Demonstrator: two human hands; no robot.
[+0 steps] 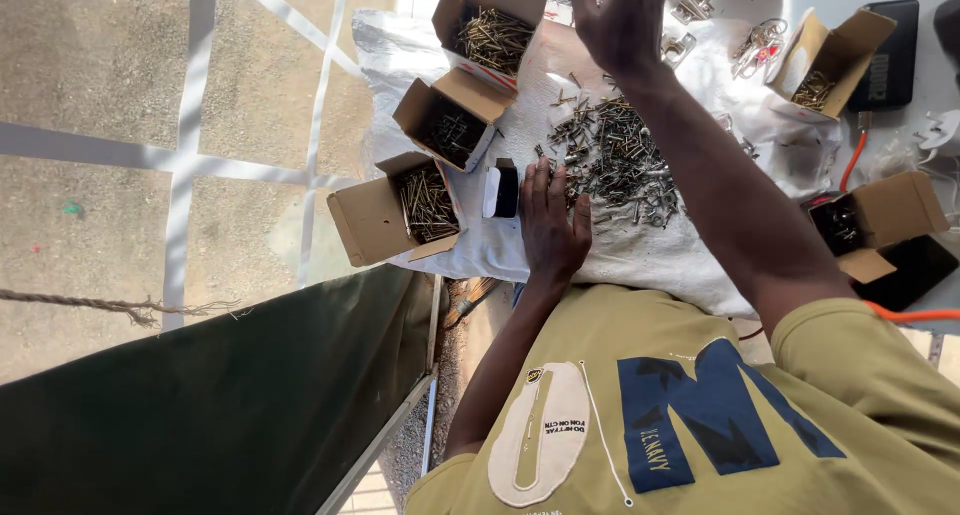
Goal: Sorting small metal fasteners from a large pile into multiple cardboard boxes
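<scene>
A pile of loose dark and brass screws [612,163] lies on a white sack cloth [640,255] spread over the table. My left hand [552,220] rests flat on the cloth at the near left edge of the pile, fingertips among the screws, holding nothing. My right hand [622,17] reaches far over the pile with its fingers spread, back of the hand toward me, near some metal hinges [688,15]; I see nothing in it. A small black and white box [500,190] stands just left of my left hand.
Three open cardboard boxes of screws [425,205] [452,127] [492,37] line the cloth's left edge; two more [825,73] [868,220] sit on the right. A black phone [915,272], an orange cable [852,160] and a dark green sheet [200,405] are nearby.
</scene>
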